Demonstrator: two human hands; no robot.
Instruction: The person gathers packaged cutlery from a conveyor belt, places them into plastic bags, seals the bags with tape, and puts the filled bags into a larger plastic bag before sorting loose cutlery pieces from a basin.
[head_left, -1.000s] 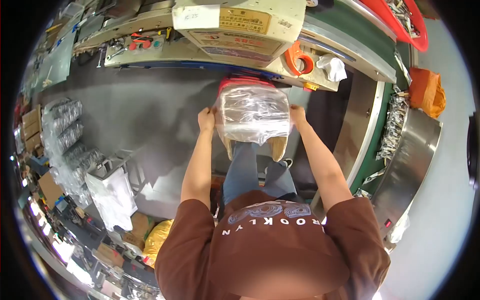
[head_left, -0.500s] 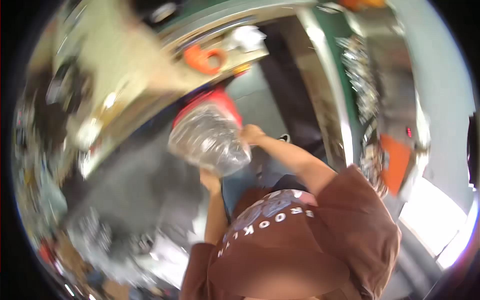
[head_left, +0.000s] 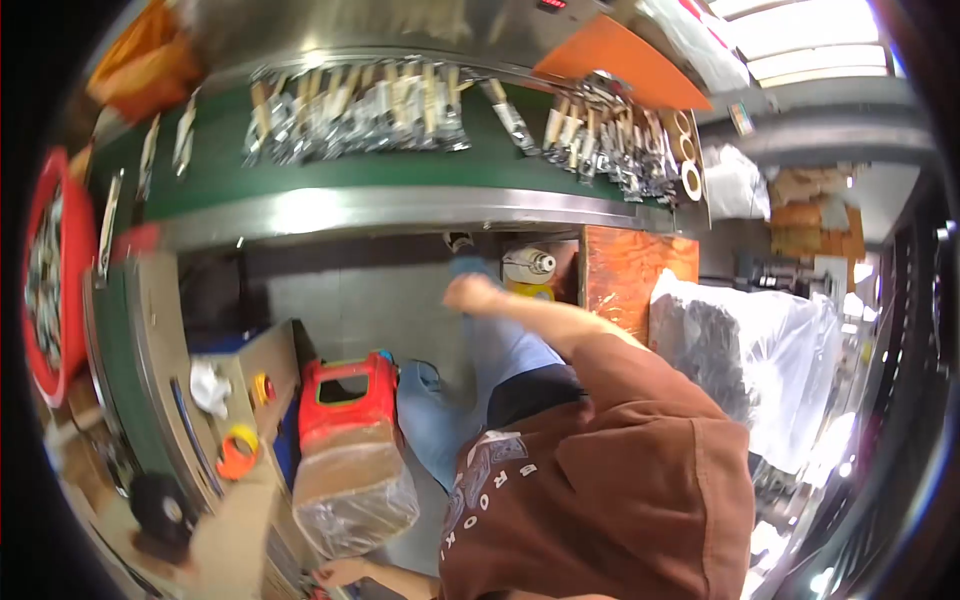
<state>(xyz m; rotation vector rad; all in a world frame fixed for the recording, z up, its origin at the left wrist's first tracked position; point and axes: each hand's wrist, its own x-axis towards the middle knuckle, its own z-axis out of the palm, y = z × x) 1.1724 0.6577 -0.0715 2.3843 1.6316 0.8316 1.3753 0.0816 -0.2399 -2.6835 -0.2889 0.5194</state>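
Observation:
A box [head_left: 355, 490] wrapped in clear plastic rests on a red plastic stool [head_left: 345, 400] beside my leg. My left hand [head_left: 345, 572] is at the lower edge of the view, just below the box, with its fingers stretched toward small dark and red items [head_left: 314, 588] at the workbench. Those items are too small to name. My right hand [head_left: 473, 295] hangs over my thigh, its fingers curled closed and slightly blurred. Nothing shows in it.
A green conveyor belt [head_left: 380, 170] with a metal edge carries several wood-handled tools [head_left: 360, 105] in plastic. A red tub [head_left: 60, 280] stands left. An orange tape roll [head_left: 238, 452] lies on the bench [head_left: 235, 525]. A plastic-covered stack [head_left: 740, 350] is at right.
The view has swung toward the conveyor. Both hands have left the plastic-wrapped box, which now sits on the red stool. My left hand has moved to the bench, my right over my leg.

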